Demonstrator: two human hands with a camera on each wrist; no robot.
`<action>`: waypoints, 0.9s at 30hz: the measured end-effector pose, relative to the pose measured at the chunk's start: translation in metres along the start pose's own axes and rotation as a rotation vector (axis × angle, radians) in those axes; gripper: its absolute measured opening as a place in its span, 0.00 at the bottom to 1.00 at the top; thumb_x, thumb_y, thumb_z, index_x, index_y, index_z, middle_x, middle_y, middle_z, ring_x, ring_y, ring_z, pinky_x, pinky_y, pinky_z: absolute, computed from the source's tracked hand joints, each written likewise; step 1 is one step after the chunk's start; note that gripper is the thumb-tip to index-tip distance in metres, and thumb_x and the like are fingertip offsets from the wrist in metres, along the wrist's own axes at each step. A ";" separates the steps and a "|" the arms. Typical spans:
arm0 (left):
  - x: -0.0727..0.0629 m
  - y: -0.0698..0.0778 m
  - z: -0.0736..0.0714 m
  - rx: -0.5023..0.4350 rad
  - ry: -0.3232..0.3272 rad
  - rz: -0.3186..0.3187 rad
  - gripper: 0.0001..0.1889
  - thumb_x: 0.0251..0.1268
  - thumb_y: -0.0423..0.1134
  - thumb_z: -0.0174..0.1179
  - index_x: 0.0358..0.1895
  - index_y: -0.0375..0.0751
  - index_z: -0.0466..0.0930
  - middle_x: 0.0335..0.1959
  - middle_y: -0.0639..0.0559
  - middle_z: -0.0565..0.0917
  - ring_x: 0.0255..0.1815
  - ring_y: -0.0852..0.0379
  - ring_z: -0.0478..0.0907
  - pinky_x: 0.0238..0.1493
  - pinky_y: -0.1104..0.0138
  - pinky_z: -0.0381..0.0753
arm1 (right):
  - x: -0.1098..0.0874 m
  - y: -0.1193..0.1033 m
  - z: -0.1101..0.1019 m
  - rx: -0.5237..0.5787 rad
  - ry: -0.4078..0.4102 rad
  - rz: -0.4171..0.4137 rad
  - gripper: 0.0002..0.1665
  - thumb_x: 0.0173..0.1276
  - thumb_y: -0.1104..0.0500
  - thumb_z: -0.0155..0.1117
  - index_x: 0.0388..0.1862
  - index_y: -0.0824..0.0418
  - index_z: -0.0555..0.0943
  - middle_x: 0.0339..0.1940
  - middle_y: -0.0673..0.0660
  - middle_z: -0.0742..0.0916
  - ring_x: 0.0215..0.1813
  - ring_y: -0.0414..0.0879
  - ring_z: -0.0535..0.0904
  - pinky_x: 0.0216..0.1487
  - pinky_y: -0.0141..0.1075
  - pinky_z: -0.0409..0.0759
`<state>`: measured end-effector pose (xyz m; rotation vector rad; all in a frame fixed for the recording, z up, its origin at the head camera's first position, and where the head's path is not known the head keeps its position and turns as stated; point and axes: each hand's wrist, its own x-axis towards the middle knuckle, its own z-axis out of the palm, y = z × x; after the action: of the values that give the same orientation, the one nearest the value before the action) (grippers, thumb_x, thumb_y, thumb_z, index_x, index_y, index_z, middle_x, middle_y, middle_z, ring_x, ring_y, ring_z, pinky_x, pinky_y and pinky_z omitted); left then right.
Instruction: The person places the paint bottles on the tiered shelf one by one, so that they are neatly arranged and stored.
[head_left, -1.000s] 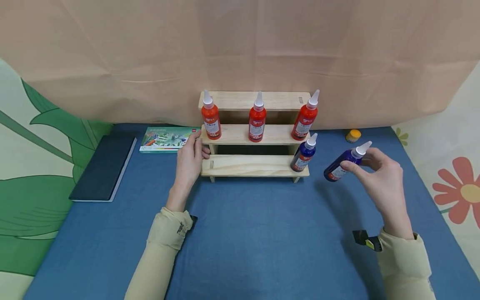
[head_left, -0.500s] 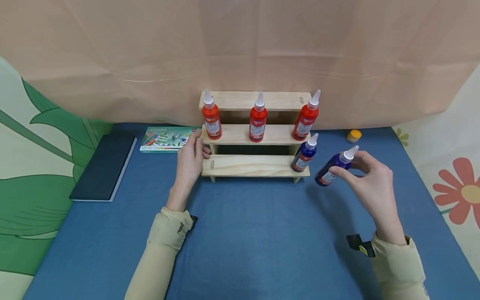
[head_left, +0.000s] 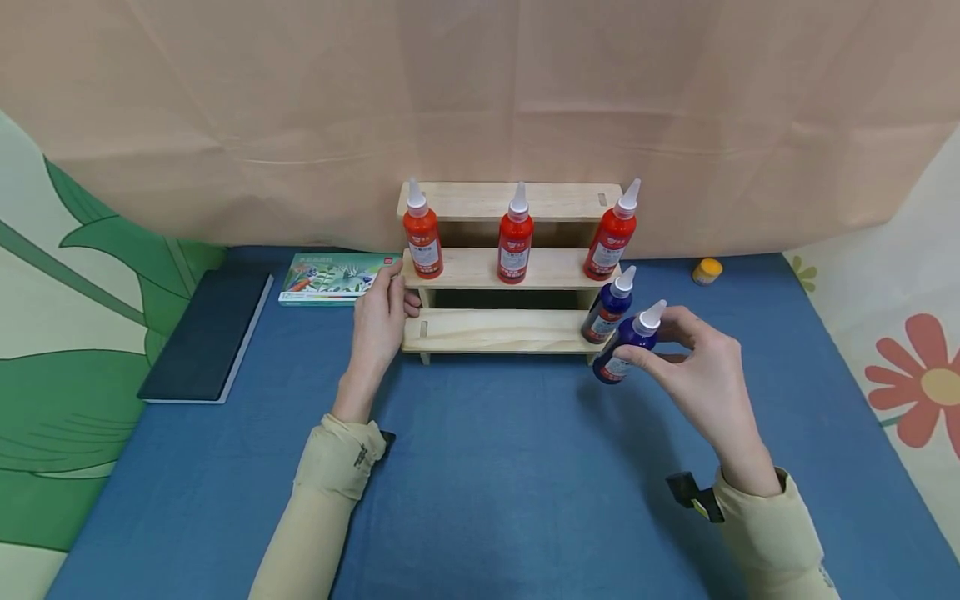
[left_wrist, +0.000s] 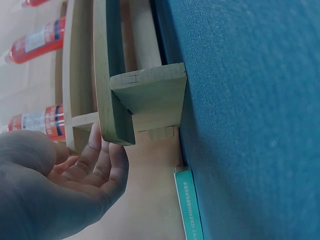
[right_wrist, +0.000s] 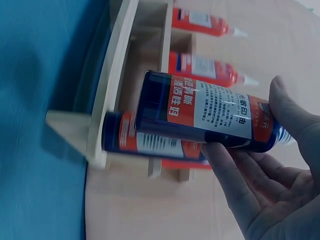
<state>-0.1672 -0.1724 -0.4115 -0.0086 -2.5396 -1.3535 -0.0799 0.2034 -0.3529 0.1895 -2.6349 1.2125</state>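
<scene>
My right hand (head_left: pixel 705 375) pinches a blue bottle (head_left: pixel 626 348) with a white pointed nozzle, near its top. The bottle is tilted, its base toward the left, in front of the right end of a three-tier wooden rack (head_left: pixel 495 331). Behind it, another blue bottle (head_left: pixel 609 310) stands on the lowest tier. Three red bottles, left (head_left: pixel 423 237), middle (head_left: pixel 515 242) and right (head_left: pixel 611 242), stand along the middle tier. At the rack's left end, my left hand (head_left: pixel 381 321) holds the edge. The left wrist view shows its fingers (left_wrist: pixel 114 167) against the wood.
A small yellow cap or jar (head_left: pixel 707 271) lies at the back right of the blue-covered table (head_left: pixel 495 483). Left of the rack lie a flat illustrated box (head_left: pixel 337 277) and a dark notebook (head_left: pixel 206 337). A beige sheet (head_left: pixel 480 108) hangs behind.
My right hand has moved left with the blue bottle, bringing it close to the rack's right end. The left hand has stayed at the rack's left side.
</scene>
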 end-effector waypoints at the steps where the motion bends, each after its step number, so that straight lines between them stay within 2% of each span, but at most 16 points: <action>1: 0.000 0.000 0.000 0.000 0.000 -0.001 0.22 0.91 0.37 0.46 0.77 0.30 0.71 0.36 0.36 0.88 0.34 0.42 0.88 0.40 0.59 0.84 | 0.001 -0.003 0.002 0.007 -0.005 -0.008 0.31 0.62 0.58 0.86 0.59 0.69 0.84 0.52 0.67 0.89 0.52 0.60 0.86 0.42 0.13 0.74; 7: 0.000 0.000 -0.001 -0.003 -0.001 -0.005 0.22 0.91 0.37 0.46 0.77 0.30 0.71 0.36 0.36 0.88 0.34 0.43 0.88 0.40 0.61 0.83 | 0.006 -0.014 0.016 0.032 -0.044 -0.034 0.31 0.60 0.59 0.87 0.59 0.69 0.84 0.54 0.67 0.89 0.52 0.60 0.87 0.42 0.17 0.78; 11: 0.000 0.000 -0.001 -0.005 0.003 0.004 0.22 0.91 0.36 0.46 0.76 0.29 0.71 0.36 0.36 0.88 0.33 0.43 0.88 0.39 0.60 0.83 | 0.011 -0.018 0.025 0.041 -0.059 -0.050 0.31 0.60 0.59 0.87 0.59 0.69 0.84 0.54 0.66 0.89 0.52 0.59 0.87 0.43 0.34 0.88; 15: -0.001 -0.001 -0.001 -0.011 0.005 0.009 0.22 0.91 0.36 0.46 0.76 0.29 0.71 0.36 0.36 0.88 0.33 0.43 0.88 0.39 0.61 0.83 | 0.017 -0.022 0.035 0.042 -0.063 -0.078 0.30 0.59 0.59 0.88 0.57 0.68 0.85 0.51 0.64 0.91 0.50 0.57 0.88 0.44 0.50 0.90; 20: -0.001 -0.001 -0.001 -0.019 0.005 0.008 0.22 0.91 0.37 0.46 0.76 0.29 0.71 0.36 0.36 0.88 0.33 0.43 0.88 0.37 0.68 0.81 | 0.024 -0.023 0.048 0.040 -0.056 -0.104 0.32 0.58 0.60 0.89 0.57 0.69 0.85 0.48 0.65 0.91 0.48 0.57 0.88 0.44 0.56 0.89; 27: 0.000 -0.002 -0.002 -0.030 0.001 0.008 0.22 0.91 0.37 0.46 0.76 0.29 0.71 0.36 0.36 0.87 0.33 0.43 0.88 0.35 0.72 0.79 | 0.033 -0.024 0.062 0.075 -0.074 -0.093 0.32 0.58 0.59 0.89 0.57 0.69 0.84 0.49 0.65 0.91 0.48 0.58 0.88 0.47 0.56 0.89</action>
<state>-0.1671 -0.1747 -0.4118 -0.0238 -2.5152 -1.3876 -0.1162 0.1405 -0.3656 0.3723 -2.6126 1.2973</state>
